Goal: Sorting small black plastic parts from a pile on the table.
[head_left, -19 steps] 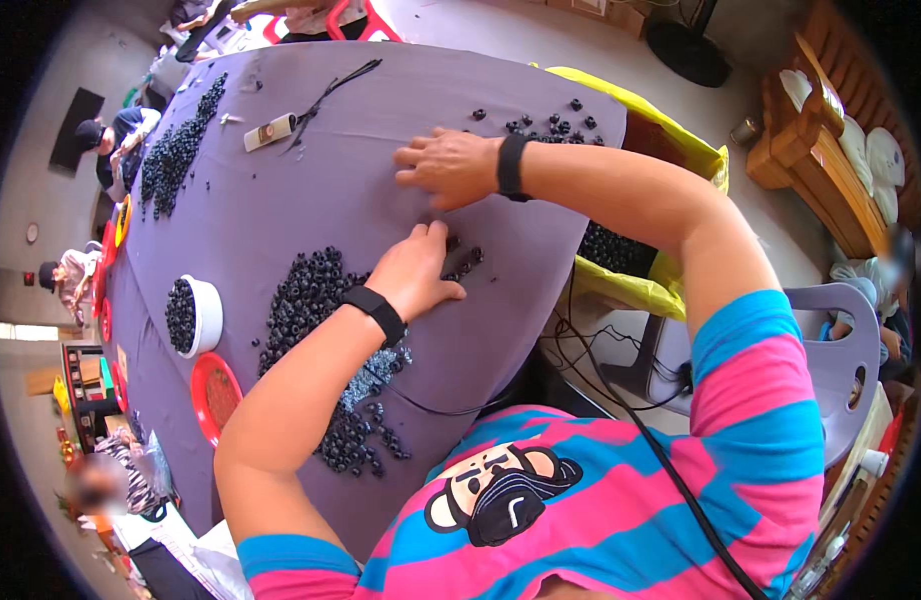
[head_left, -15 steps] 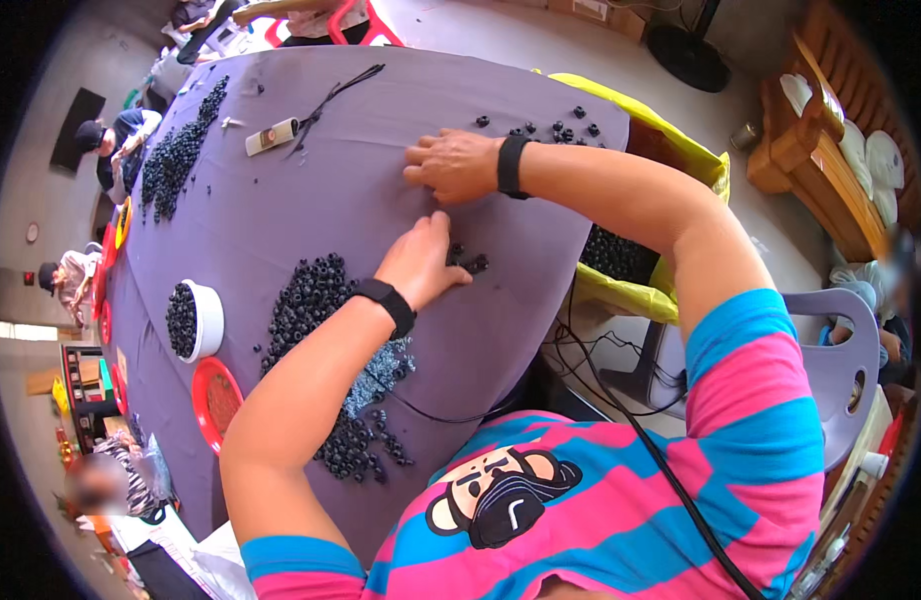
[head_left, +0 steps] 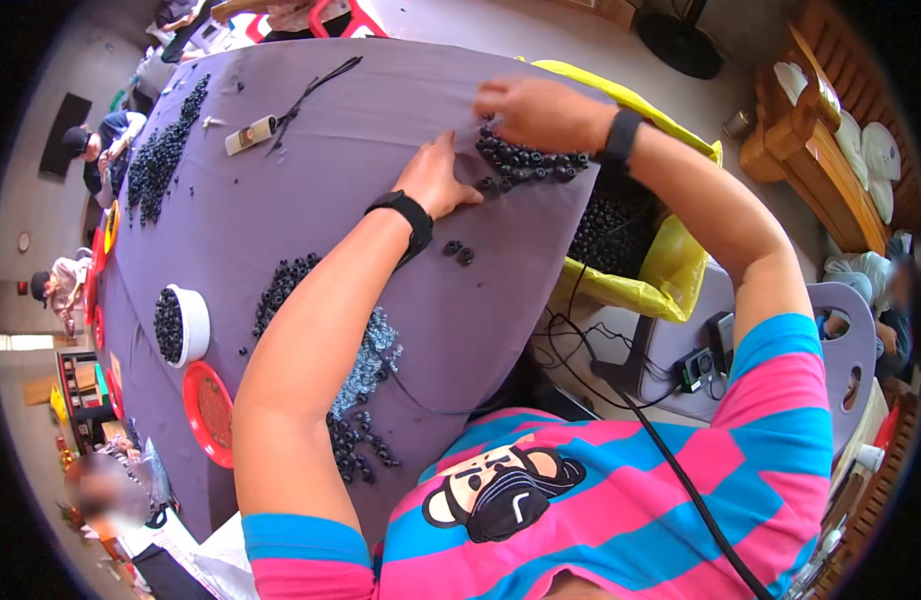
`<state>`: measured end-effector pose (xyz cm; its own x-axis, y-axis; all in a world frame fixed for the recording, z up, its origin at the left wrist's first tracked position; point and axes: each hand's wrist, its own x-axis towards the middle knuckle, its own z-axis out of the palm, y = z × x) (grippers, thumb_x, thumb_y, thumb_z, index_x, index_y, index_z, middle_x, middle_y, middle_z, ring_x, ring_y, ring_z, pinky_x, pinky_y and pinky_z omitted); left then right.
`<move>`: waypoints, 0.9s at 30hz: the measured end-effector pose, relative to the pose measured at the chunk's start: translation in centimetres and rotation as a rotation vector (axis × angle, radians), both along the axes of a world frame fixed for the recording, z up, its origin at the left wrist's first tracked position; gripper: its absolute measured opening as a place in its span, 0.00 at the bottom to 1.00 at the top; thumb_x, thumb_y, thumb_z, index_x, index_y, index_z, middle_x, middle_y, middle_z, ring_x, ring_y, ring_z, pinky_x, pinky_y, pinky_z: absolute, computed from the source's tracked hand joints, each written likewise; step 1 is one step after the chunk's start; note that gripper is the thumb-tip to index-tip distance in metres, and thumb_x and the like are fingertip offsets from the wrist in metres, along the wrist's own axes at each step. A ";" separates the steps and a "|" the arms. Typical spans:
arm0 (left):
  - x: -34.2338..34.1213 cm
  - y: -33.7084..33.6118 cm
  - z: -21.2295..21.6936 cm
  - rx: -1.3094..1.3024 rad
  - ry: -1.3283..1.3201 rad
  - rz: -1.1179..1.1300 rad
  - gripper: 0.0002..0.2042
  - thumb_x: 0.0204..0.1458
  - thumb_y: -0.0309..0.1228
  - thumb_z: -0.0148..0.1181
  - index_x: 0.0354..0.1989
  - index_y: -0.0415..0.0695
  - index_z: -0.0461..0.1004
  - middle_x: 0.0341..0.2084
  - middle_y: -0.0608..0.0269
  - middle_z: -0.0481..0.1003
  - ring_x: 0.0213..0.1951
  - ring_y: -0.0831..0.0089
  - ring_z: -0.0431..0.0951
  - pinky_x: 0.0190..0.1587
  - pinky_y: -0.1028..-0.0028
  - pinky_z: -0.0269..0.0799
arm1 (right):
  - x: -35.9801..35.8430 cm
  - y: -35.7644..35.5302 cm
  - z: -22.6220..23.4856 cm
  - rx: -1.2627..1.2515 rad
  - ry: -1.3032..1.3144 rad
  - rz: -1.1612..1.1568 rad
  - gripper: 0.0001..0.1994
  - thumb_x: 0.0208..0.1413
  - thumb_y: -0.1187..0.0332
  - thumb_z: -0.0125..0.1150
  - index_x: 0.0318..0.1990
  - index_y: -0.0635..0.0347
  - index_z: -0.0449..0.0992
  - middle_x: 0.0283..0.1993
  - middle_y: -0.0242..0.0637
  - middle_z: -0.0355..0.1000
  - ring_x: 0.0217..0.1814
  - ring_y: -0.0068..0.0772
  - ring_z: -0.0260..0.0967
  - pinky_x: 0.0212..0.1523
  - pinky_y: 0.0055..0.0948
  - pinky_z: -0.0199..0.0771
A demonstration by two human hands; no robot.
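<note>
My left hand (head_left: 439, 182) rests low over the purple tablecloth, thumb and fingers apart, holding nothing. My right hand (head_left: 546, 115) is over the far right edge of the table, its fingers smeared by motion. Beneath and beside it lies a cluster of small black round parts (head_left: 526, 165); the left fingertips are just short of them. A few loose black parts (head_left: 461, 252) sit nearer to me. Left of my left forearm is a larger pile of black parts (head_left: 281, 290), partly hidden by the arm. Small clear pieces (head_left: 371, 360) lie on its near side.
Below the table's right edge stands a bin with a yellow liner (head_left: 676, 265), holding many black parts. On the left are a white bowl (head_left: 196, 325) of black parts and a red tray (head_left: 211, 412). A bottle (head_left: 251, 136) lies farther off. Cables (head_left: 581, 340) hang beside a grey chair (head_left: 826, 340).
Both hands have moved right and away from me. The cluster of black parts at the table's right edge is now larger and closer together. The yellow-lined bin shows more fully.
</note>
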<state>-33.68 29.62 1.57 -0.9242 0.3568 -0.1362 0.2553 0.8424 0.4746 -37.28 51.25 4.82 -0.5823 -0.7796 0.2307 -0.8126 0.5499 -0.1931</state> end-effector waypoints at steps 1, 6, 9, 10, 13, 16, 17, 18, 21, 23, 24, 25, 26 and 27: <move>-0.3 0.6 0.4 -0.018 -0.045 -0.001 0.48 0.32 0.34 0.76 0.63 0.30 0.55 0.46 0.39 0.70 0.44 0.54 0.74 0.46 0.64 0.72 | -0.9 1.1 -0.2 -0.001 0.001 -0.006 0.13 0.52 0.66 0.58 0.44 0.59 0.70 0.46 0.43 0.69 0.47 0.50 0.68 0.46 0.40 0.72; -1.3 3.9 2.1 -0.154 -0.122 -0.111 0.51 0.30 0.37 0.78 0.63 0.32 0.52 0.54 0.36 0.66 0.58 0.47 0.67 0.60 0.62 0.64 | -8.4 9.5 -6.9 0.156 -0.006 -0.249 0.15 0.59 0.59 0.53 0.48 0.56 0.74 0.45 0.47 0.70 0.52 0.49 0.66 0.50 0.41 0.69; -1.7 3.7 1.3 -0.103 -0.180 -0.063 0.50 0.28 0.37 0.79 0.61 0.31 0.54 0.52 0.37 0.68 0.57 0.49 0.68 0.59 0.62 0.66 | -5.1 5.0 -4.7 0.103 -0.150 -0.292 0.16 0.61 0.57 0.50 0.48 0.56 0.73 0.45 0.48 0.69 0.52 0.48 0.65 0.52 0.41 0.67; -2.0 4.0 1.6 -0.097 -0.186 -0.056 0.49 0.27 0.37 0.80 0.58 0.31 0.56 0.50 0.38 0.69 0.56 0.49 0.69 0.58 0.63 0.67 | -4.3 3.9 -3.7 0.079 -0.185 -0.235 0.16 0.61 0.56 0.49 0.49 0.56 0.73 0.45 0.47 0.69 0.51 0.48 0.65 0.53 0.41 0.66; -3.5 4.8 0.8 -0.029 -0.222 -0.091 0.45 0.25 0.37 0.80 0.53 0.32 0.60 0.46 0.41 0.72 0.53 0.50 0.72 0.56 0.62 0.68 | -3.5 2.6 -3.1 0.050 -0.223 -0.072 0.16 0.61 0.57 0.49 0.49 0.56 0.72 0.45 0.46 0.68 0.51 0.49 0.65 0.52 0.41 0.66; -3.7 6.5 0.2 -0.040 -0.080 -0.157 0.43 0.28 0.37 0.77 0.53 0.30 0.62 0.46 0.39 0.72 0.52 0.50 0.72 0.55 0.64 0.67 | -2.8 3.7 -4.0 0.061 -0.176 -0.089 0.15 0.60 0.60 0.51 0.50 0.57 0.71 0.45 0.46 0.67 0.52 0.49 0.65 0.54 0.41 0.65; -3.5 7.1 0.1 -0.037 -0.084 -0.159 0.43 0.28 0.37 0.77 0.53 0.30 0.62 0.46 0.39 0.72 0.52 0.50 0.72 0.55 0.64 0.67 | -2.5 4.4 -4.2 0.062 -0.121 -0.077 0.15 0.59 0.61 0.52 0.50 0.58 0.71 0.45 0.46 0.67 0.52 0.49 0.64 0.54 0.41 0.65; -3.4 7.8 -0.1 -0.026 -0.073 -0.161 0.42 0.28 0.36 0.77 0.53 0.30 0.62 0.46 0.39 0.72 0.52 0.50 0.73 0.55 0.64 0.68 | -2.0 5.4 -4.3 0.052 -0.130 -0.084 0.14 0.58 0.65 0.53 0.50 0.59 0.70 0.45 0.45 0.67 0.52 0.48 0.64 0.55 0.41 0.64; -2.4 10.3 0.4 0.035 -0.124 -0.201 0.38 0.31 0.35 0.76 0.51 0.30 0.64 0.43 0.39 0.74 0.50 0.49 0.74 0.53 0.64 0.69 | 0.0 8.2 -3.8 0.085 -0.127 -0.119 0.14 0.58 0.66 0.54 0.50 0.59 0.70 0.45 0.44 0.67 0.52 0.48 0.64 0.55 0.41 0.64; -1.9 11.4 -0.3 0.125 -0.026 -0.263 0.37 0.31 0.34 0.76 0.51 0.31 0.64 0.40 0.43 0.75 0.44 0.56 0.77 0.46 0.65 0.74 | 1.2 9.5 -2.8 0.111 -0.123 -0.105 0.13 0.57 0.68 0.54 0.49 0.60 0.70 0.45 0.44 0.67 0.52 0.47 0.64 0.55 0.40 0.64; -1.7 12.2 -0.1 0.174 -0.185 -0.238 0.37 0.32 0.33 0.76 0.51 0.31 0.64 0.38 0.46 0.75 0.40 0.61 0.78 0.41 0.67 0.75 | 1.8 10.5 -2.7 0.104 -0.120 -0.116 0.12 0.57 0.68 0.53 0.48 0.59 0.71 0.44 0.45 0.67 0.50 0.48 0.65 0.53 0.41 0.66; -0.9 13.3 1.0 0.223 -0.346 -0.224 0.37 0.32 0.33 0.76 0.52 0.31 0.64 0.36 0.48 0.75 0.35 0.65 0.79 0.35 0.69 0.77 | 2.5 11.8 -2.5 0.097 -0.119 -0.136 0.11 0.56 0.68 0.52 0.47 0.58 0.71 0.43 0.45 0.67 0.48 0.49 0.66 0.50 0.42 0.68; -0.4 13.8 1.1 0.279 -0.361 -0.276 0.37 0.36 0.31 0.74 0.56 0.32 0.62 0.32 0.52 0.75 0.27 0.73 0.77 0.27 0.73 0.76 | 3.1 12.7 -2.1 0.104 -0.115 -0.136 0.11 0.56 0.68 0.52 0.47 0.58 0.71 0.43 0.45 0.67 0.48 0.49 0.66 0.50 0.42 0.68; -0.1 13.6 1.2 0.284 -0.355 -0.274 0.37 0.36 0.31 0.74 0.56 0.32 0.62 0.32 0.52 0.75 0.27 0.73 0.77 0.27 0.73 0.76 | 3.6 13.4 -1.6 0.140 -0.165 -0.197 0.10 0.56 0.68 0.52 0.45 0.58 0.71 0.43 0.45 0.68 0.47 0.49 0.67 0.49 0.42 0.68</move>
